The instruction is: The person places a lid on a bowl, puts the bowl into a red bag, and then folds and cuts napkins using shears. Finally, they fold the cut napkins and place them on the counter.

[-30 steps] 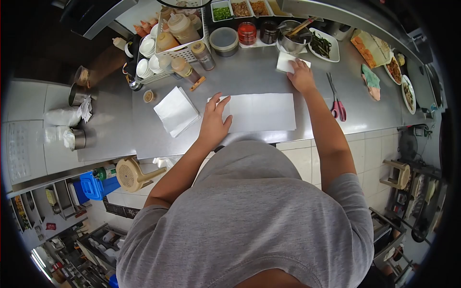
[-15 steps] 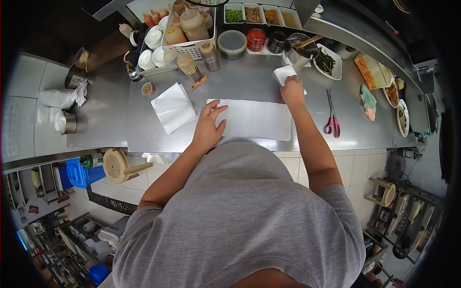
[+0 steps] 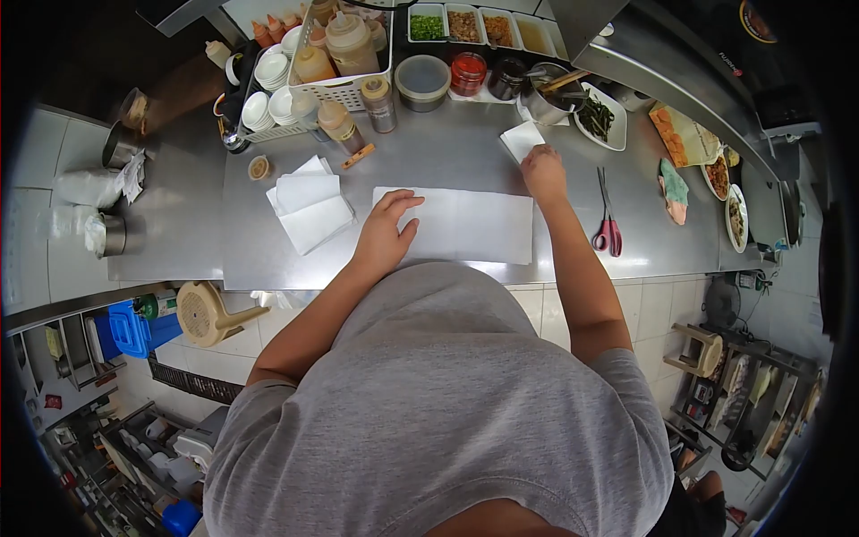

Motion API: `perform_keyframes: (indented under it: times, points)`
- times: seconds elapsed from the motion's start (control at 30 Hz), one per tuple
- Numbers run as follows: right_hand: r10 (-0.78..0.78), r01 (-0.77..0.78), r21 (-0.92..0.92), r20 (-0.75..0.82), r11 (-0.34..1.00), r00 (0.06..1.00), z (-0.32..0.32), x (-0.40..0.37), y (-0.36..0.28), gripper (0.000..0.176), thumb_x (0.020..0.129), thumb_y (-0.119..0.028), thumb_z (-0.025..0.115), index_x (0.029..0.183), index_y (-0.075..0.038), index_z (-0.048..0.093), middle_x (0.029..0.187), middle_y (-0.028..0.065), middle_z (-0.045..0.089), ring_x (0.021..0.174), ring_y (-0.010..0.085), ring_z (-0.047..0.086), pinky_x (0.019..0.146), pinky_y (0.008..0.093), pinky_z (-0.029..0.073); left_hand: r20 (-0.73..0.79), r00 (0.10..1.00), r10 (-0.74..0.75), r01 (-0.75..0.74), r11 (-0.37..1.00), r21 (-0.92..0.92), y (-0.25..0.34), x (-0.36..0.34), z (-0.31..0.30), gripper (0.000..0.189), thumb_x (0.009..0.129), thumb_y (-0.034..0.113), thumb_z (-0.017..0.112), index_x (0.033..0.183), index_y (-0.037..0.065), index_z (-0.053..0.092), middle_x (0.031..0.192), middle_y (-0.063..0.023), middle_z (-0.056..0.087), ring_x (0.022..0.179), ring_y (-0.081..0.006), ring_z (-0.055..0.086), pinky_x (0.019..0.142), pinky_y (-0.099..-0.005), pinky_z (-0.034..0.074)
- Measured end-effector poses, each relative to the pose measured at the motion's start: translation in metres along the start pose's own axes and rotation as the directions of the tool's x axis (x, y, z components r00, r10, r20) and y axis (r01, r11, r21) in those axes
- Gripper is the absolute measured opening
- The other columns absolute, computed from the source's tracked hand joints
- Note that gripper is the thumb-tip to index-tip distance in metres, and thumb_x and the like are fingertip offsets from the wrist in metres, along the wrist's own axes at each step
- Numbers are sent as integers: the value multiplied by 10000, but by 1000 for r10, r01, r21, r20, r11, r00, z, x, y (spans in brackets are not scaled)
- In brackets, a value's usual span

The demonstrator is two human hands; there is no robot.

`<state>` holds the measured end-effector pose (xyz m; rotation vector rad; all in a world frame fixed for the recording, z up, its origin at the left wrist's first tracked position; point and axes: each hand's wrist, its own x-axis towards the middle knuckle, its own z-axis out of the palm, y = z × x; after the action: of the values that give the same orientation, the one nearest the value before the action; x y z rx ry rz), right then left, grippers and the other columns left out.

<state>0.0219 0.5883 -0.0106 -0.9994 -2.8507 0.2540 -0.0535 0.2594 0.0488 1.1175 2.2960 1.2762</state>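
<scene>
A long white paper sheet (image 3: 474, 224) lies flat on the steel counter in front of me. My left hand (image 3: 386, 231) rests at its left end, fingers stretched and apart, holding nothing. Beyond the sheet's right end, my right hand (image 3: 544, 174) has its fingers curled over the near edge of a small stack of white paper (image 3: 521, 140); the fingertips are partly hidden. To the left of my left hand is a loose pile of white paper sheets (image 3: 313, 224), with a smaller piece lying across its top.
Red-handled scissors (image 3: 608, 234) and a green-and-pink cloth (image 3: 673, 192) lie to the right. Sauce bottles (image 3: 338, 121) and a white basket (image 3: 344, 94) stand at the back left. A lidded tub (image 3: 422, 85), a metal pot (image 3: 548, 103) and a dish of greens (image 3: 601, 116) line the back.
A smaller white piece now lies on top of the left paper pile. Both hands stay in nearly the same places. The whole view has shifted slightly.
</scene>
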Motion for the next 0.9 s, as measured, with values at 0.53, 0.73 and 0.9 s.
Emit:
perform_keyframes:
  times: [0.53,0.73,0.9]
  points:
    - [-9,13,28,-131,1000,991,2,7,4,104,772,-89,575,790,-34,661,1079,107,614,1052,312,558,857,416,495,-10,1000,-17,16,999,-33,4,-4,0,318,828,67,620,1145,71,618,1242,-120,541,1135,-302,538,949,-355,439]
    - [-156,165,-129,75,978,985,-2,9,36,149,768,-141,592,778,-8,658,919,182,639,880,345,618,783,426,516,-19,1000,-15,14,999,-30,1,-5,-2,315,825,64,620,1140,72,621,1234,-123,545,1136,-304,538,950,-359,438]
    - [-58,76,139,-131,987,990,-10,-7,19,126,724,-90,567,725,1,655,801,215,635,817,369,617,750,430,510,-16,1000,18,-19,1000,-24,0,-4,3,308,822,60,619,1130,67,625,1227,-133,547,1117,-318,548,935,-366,451]
